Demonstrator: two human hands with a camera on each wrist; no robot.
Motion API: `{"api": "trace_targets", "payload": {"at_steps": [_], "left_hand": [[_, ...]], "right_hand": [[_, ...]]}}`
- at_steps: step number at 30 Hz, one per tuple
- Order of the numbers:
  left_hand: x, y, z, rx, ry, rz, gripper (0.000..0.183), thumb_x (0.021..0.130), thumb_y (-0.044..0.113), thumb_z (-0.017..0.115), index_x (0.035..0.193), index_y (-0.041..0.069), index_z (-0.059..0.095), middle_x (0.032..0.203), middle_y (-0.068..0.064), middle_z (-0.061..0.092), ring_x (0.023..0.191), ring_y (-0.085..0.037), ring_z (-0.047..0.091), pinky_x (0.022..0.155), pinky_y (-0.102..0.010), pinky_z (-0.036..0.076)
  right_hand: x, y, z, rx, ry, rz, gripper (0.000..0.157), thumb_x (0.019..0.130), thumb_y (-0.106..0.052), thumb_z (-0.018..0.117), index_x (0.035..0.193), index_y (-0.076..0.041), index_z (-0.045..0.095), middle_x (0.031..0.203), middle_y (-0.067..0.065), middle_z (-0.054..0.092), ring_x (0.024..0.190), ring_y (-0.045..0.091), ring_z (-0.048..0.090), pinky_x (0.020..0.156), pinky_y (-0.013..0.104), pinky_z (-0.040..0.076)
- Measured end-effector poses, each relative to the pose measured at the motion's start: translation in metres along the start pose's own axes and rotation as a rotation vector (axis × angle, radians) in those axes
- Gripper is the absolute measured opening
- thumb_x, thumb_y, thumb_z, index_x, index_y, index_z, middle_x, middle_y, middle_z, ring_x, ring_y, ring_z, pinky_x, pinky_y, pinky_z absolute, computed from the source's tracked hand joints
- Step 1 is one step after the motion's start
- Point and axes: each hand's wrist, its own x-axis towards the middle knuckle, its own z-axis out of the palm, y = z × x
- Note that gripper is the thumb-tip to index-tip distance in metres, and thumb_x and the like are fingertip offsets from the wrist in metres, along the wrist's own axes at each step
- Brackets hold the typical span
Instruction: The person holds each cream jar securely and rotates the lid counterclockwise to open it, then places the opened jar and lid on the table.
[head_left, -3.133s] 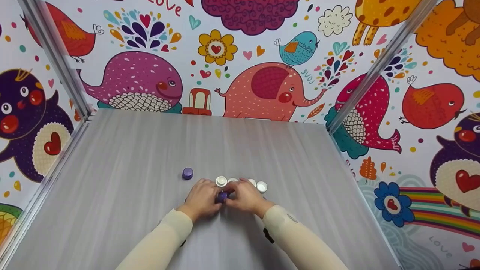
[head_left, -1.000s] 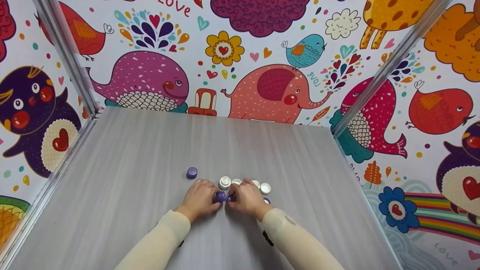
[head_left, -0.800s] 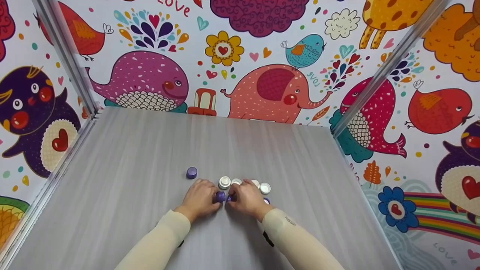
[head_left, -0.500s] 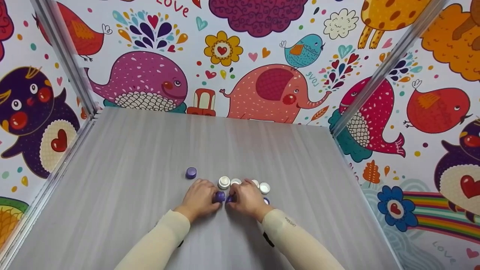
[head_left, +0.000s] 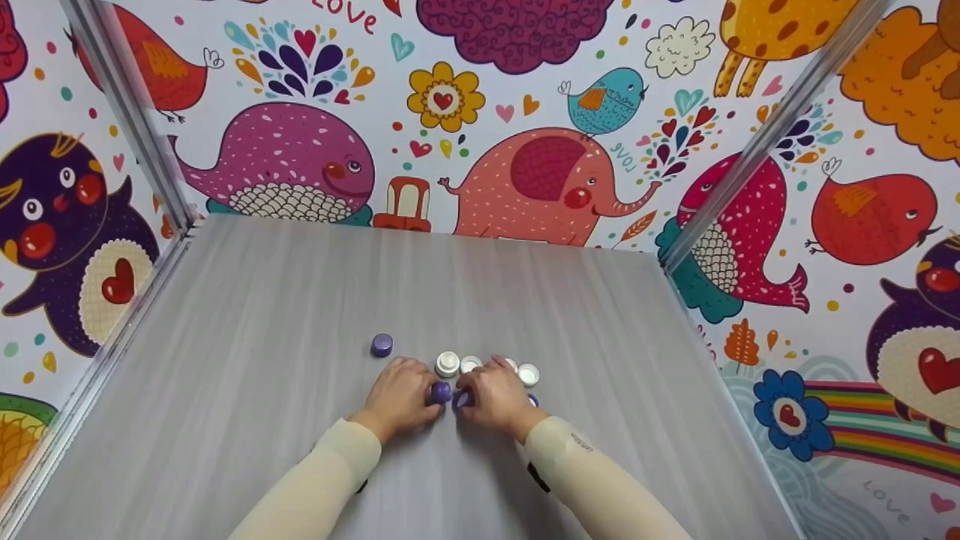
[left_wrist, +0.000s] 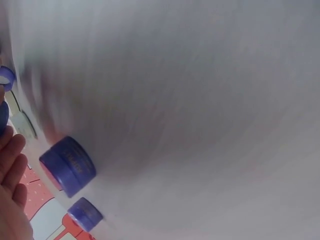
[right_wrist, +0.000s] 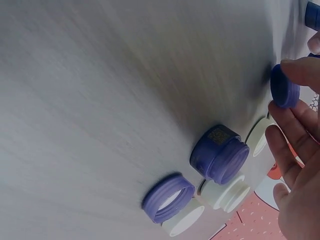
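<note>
My left hand [head_left: 399, 396] grips a small purple jar [head_left: 440, 391] between thumb and fingers, close over the table. A short distance to its right, my right hand [head_left: 493, 397] pinches a round purple lid [right_wrist: 285, 87] by its edge, tilted so its face shows. Jar and lid are apart. In the right wrist view an open purple jar [right_wrist: 220, 152] with a threaded neck stands near the right hand's fingers; the hand hides it in the head view. The left wrist view shows another purple jar [left_wrist: 67, 165] beside the left hand, with a smaller-looking purple jar [left_wrist: 85, 215] beyond.
Behind the hands stand a white jar [head_left: 448, 364] and several white round pieces, one a white lid [head_left: 528, 374] at the right end. A purple ring-shaped lid [right_wrist: 169, 197] lies right of the right hand. Patterned walls border the grey table [head_left: 300, 300].
Earlier both hands were together at one purple jar. Now the lid is off in the right hand, which has moved slightly right and turned the lid's face toward the head camera.
</note>
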Motion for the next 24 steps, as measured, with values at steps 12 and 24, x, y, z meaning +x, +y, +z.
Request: {"api": "trace_targets", "payload": {"at_steps": [12,24], "left_hand": [[-0.0003,-0.0010,0.0007,0.009,-0.021,-0.012,0.028,0.071,0.036,0.080,0.085,0.012,0.074,0.080,-0.001,0.068,0.082,-0.024,0.061,0.081,-0.039,0.044],[-0.0003,-0.0007,0.0006,0.015,-0.038,-0.016,0.030,0.073,0.037,0.079,0.085,0.011,0.075,0.079,-0.001,0.066,0.080,-0.025,0.060,0.082,-0.040,0.044]], "right_hand": [[0.0017,-0.0008,-0.0025,-0.014,-0.038,0.008,0.029,0.061,-0.026,0.084,0.086,-0.017,0.075,0.081,-0.007,0.067,0.088,0.021,0.063,0.104,0.048,0.039],[0.0026,-0.0005,-0.0007,-0.022,-0.036,0.009,0.021,0.061,-0.022,0.084,0.078,-0.019,0.071,0.071,-0.009,0.057,0.078,0.018,0.060,0.100,0.046,0.042]]}}
